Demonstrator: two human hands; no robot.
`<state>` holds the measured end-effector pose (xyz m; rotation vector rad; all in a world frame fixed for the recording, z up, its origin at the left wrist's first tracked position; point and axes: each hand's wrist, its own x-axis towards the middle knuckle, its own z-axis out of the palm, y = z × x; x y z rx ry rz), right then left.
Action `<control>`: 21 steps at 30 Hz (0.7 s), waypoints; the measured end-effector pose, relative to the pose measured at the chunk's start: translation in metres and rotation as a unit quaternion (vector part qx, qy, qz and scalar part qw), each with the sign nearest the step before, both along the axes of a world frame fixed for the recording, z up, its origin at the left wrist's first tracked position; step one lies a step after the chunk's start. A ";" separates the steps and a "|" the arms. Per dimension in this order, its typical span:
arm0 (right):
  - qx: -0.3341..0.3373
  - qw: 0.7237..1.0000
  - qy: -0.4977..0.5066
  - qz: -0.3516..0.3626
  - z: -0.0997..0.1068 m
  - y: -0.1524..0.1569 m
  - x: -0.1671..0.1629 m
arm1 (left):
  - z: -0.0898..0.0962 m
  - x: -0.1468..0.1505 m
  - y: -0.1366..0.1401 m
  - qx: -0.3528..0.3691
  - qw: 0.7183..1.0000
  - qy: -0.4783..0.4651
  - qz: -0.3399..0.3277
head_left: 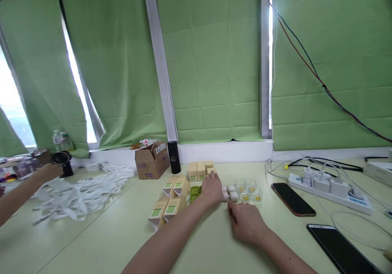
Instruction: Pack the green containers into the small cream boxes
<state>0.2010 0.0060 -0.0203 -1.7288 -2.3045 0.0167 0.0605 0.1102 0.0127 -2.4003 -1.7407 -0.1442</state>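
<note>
The left hand (211, 189) reaches between green jars (194, 194) and pale tubs (234, 197) to the rear kraft cartons (201, 170), whether clamped I cannot tell; the right hand (248, 223) rests nearby, fingers curled together; the items, including clear cups (245, 196), seem grouped by kind for easy reach.

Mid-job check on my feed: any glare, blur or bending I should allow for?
Head view: daylight washes out the far-left window gap and flares beside the right-hand window frame; head view: the leaning middle frame suggests wide-lens distortion; head view: left hand and right hand show no obvious motion blur; head view: printing on the boxes is too small to read.
</note>
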 end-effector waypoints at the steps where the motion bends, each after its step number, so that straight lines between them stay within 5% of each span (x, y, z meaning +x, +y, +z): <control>1: 0.000 1.000 -0.001 0.000 0.001 -0.001 0.000 | 0.000 0.000 0.002 -0.002 1.000 -0.002 0.002; 21: -0.006 1.000 -0.003 0.002 0.004 -0.003 0.000 | -0.003 -0.001 0.030 -0.028 0.999 -0.030 0.031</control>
